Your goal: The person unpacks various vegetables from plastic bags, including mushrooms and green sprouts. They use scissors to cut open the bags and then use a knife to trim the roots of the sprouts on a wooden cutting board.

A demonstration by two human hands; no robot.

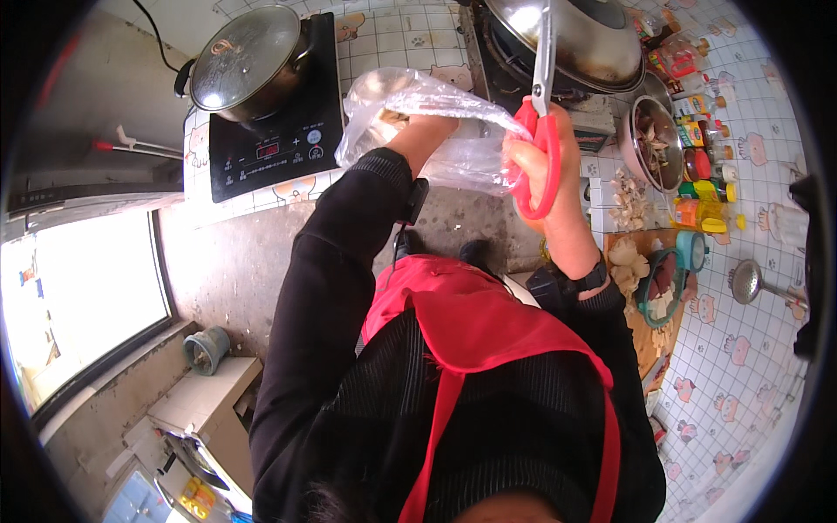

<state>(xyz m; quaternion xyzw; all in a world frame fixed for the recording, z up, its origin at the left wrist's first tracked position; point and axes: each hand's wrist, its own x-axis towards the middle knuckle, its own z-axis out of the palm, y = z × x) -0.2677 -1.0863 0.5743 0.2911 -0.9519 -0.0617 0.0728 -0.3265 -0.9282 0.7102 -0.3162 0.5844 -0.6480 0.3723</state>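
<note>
My left hand [428, 134] reaches into a clear plastic bag [451, 160]; its fingers are hidden by the film, so whether they grip anything cannot be told. Something yellowish shows dimly through the bag near that hand. My right hand [556, 163] is closed on kitchen scissors [541, 85] with red handles, their blades pointing away from me and appearing together. The bag's gathered right edge is also pinched in the right hand, against the handles. Between the stoves, the bag hangs above the floor and counter edge.
A glass-lidded pot [248, 62] stands on a lit induction cooker [278, 147] at left. To the right are a lidded wok [575, 46], a metal bowl of food [654, 140], several sauce bottles [703, 131], chopped pieces [631, 199], and a teal basket [659, 287] on a wooden board.
</note>
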